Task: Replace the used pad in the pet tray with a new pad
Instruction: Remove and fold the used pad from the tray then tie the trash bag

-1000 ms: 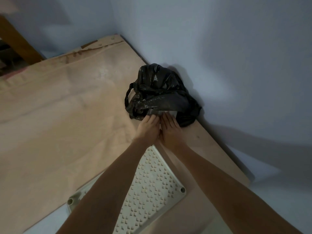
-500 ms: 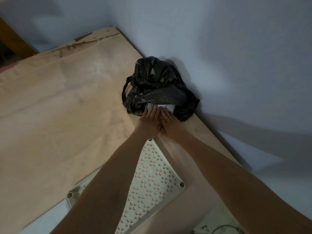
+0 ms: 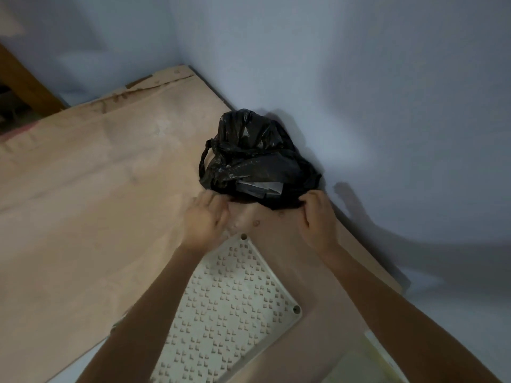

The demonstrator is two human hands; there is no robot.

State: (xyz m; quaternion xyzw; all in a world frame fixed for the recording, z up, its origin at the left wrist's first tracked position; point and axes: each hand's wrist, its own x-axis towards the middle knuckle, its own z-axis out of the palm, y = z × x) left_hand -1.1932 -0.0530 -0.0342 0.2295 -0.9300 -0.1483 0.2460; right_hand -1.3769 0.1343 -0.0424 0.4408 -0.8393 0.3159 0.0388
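Note:
A crumpled black plastic bag (image 3: 249, 158) lies on brown cardboard in the corner by the wall. Its mouth faces me, and a folded grey-white pad (image 3: 260, 189) shows inside. My left hand (image 3: 206, 219) pinches the near left edge of the bag's mouth. My right hand (image 3: 318, 217) pinches the near right edge, so the mouth is stretched wide between them. A cream perforated tray grate (image 3: 229, 305) lies flat just below my hands, partly under my left forearm.
Brown cardboard (image 3: 96, 203) covers the floor to the left and behind. Pale blue walls (image 3: 359, 92) meet in the corner behind the bag. A wooden post (image 3: 25, 78) stands at far left. A pale object (image 3: 367, 360) peeks in at the bottom right.
My hands were pressed together at the bag's mouth; now they have moved apart, each holding an edge, and the mouth is wider with more of the pad showing.

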